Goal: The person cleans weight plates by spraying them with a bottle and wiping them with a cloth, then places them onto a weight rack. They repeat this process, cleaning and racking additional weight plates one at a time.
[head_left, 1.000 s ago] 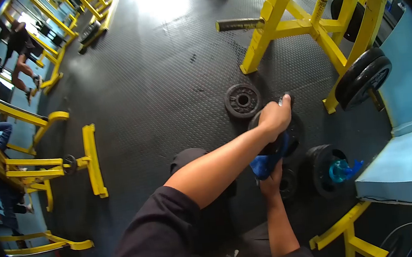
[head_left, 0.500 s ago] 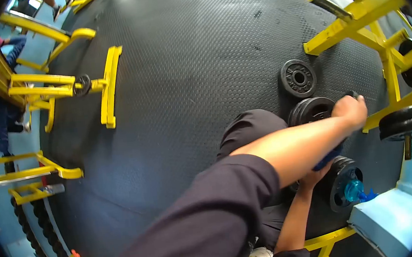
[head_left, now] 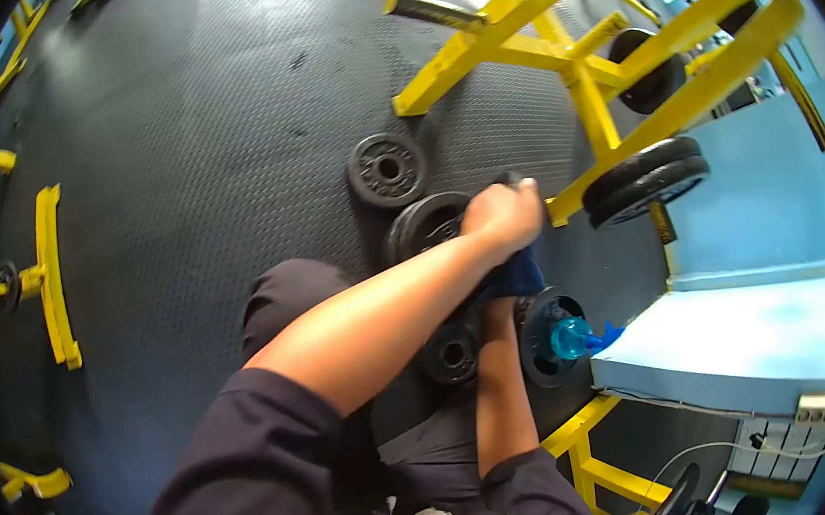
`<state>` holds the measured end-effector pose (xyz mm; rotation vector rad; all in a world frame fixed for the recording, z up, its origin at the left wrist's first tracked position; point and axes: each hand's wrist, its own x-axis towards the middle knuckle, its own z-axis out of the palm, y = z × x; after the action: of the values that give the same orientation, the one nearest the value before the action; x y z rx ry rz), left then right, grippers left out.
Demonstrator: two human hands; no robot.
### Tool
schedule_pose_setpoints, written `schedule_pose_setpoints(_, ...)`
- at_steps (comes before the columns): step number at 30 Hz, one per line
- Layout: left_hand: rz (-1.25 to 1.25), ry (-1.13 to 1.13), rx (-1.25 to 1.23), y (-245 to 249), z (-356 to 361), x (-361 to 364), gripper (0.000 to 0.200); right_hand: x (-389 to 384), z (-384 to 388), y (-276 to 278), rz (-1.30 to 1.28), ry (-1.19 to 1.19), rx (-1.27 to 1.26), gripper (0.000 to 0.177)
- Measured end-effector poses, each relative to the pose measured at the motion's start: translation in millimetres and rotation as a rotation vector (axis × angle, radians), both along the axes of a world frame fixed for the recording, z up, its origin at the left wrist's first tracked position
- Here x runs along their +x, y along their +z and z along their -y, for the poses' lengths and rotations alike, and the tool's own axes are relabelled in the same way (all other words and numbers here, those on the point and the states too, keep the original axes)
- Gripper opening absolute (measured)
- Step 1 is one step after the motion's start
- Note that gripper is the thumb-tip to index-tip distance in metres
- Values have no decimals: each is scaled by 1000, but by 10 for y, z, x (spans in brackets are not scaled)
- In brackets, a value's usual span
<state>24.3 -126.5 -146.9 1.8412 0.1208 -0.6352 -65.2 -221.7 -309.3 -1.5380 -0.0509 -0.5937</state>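
My left hand (head_left: 504, 218) is closed, with a dark piece poking out past its thumb; the forearm hides most of what it grips. Just below it hangs a navy blue cloth (head_left: 523, 274). My right hand (head_left: 497, 317) reaches up from underneath and grips the cloth's lower part, its fingers mostly hidden. Beside my left hand is a stack of black weight plates (head_left: 421, 224). A single round plate (head_left: 387, 170) lies flat beyond that stack. Another small plate (head_left: 451, 354) shows under my left forearm, and a larger plate (head_left: 547, 356) leans to the right of my right hand.
A blue water bottle (head_left: 572, 339) lies by the large plate. A yellow plate rack (head_left: 581, 89) with black plates (head_left: 646, 181) stands ahead on the right. A pale blue ledge (head_left: 742, 333) juts in at the right. Yellow bench frames (head_left: 53, 280) stand on the left over black rubber flooring (head_left: 191, 160).
My view has swung to the right, so rack, plates and hands appear further left. Both hands keep nearly the same place beside the plates.
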Motion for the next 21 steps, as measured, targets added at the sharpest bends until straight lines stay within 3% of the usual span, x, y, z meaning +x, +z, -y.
schedule_pose_setpoints(6, -51, 71, 3, 79, -192, 52, 64, 430, -119, -103, -133, -55, -162, 53)
schedule_pose_setpoints(12, -74, 40, 18, -51, -311, 103, 70, -441, -495, -164, -106, 85, -410, 45)
schedule_pose_setpoints(13, -67, 20, 24, -129, -316, 96, 70, -614, -515, -196, -181, 168, -55, 42)
schedule_pose_setpoints(15, -55, -2, -28, -264, -290, 92, 70, -589, -562, -373, -223, 241, 307, 40)
schedule_pose_setpoints(21, 47, -190, 52, -26, -275, -89, 67, 231, -447, -243, -232, -153, 142, 49)
